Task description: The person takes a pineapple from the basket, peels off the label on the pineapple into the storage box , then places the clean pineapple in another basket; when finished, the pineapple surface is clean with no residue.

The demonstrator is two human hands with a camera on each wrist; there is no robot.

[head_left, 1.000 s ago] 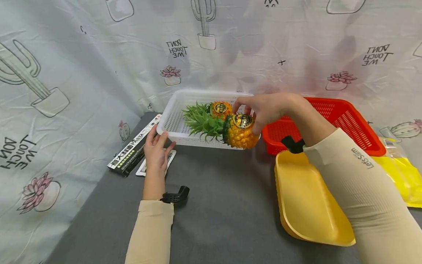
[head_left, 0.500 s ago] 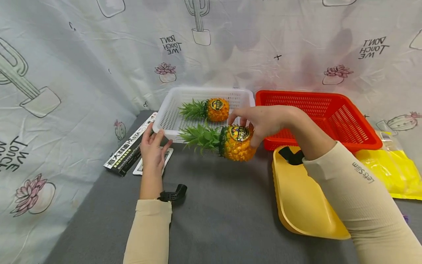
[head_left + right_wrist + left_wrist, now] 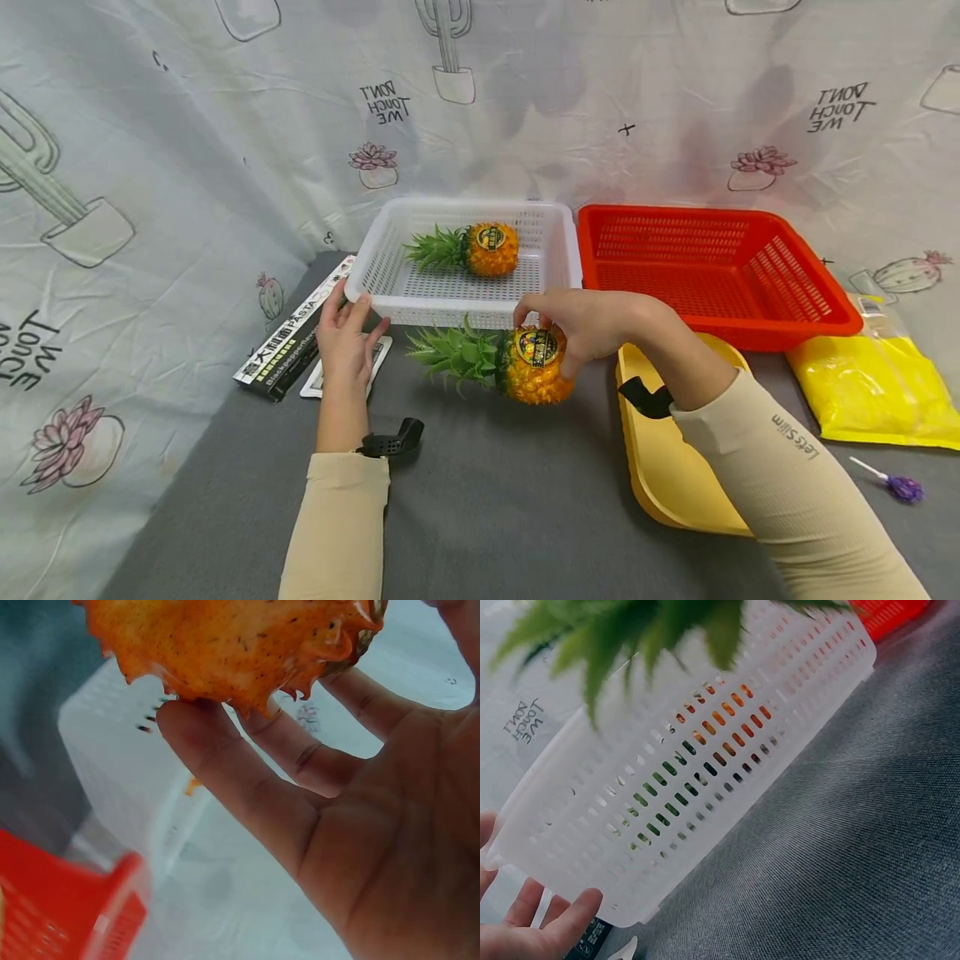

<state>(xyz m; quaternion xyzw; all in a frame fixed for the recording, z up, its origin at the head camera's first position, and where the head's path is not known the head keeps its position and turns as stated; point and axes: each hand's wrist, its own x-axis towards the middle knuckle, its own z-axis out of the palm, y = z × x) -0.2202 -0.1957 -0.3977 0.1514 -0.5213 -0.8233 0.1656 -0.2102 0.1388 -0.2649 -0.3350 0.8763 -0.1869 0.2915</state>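
Observation:
My right hand (image 3: 600,327) grips a small orange pineapple (image 3: 536,375) from above, in front of the white basket. Its green leafy crown points left, and a dark round label faces up on the fruit. In the right wrist view the fingers (image 3: 240,776) curve against the spiky orange skin (image 3: 225,645). My left hand (image 3: 347,342) holds the front left corner of the white plastic basket (image 3: 442,312), the thumb (image 3: 577,911) against its outer wall. Inside that basket another pineapple (image 3: 493,250) lies on its side, crown to the left.
A red basket (image 3: 832,321) adjoins the white one on the right. In front of it sits a yellow tray (image 3: 693,500), partly under my right forearm. Further right are a yellow bag (image 3: 877,392) and a purple lollipop (image 3: 903,489). A black pasta box (image 3: 288,350) and a white-edged packet (image 3: 382,354) lie left.
My right hand has lifted the pineapple out over the white basket's front wall and brought it closer to me and lower. The left hand keeps its hold on the basket corner.

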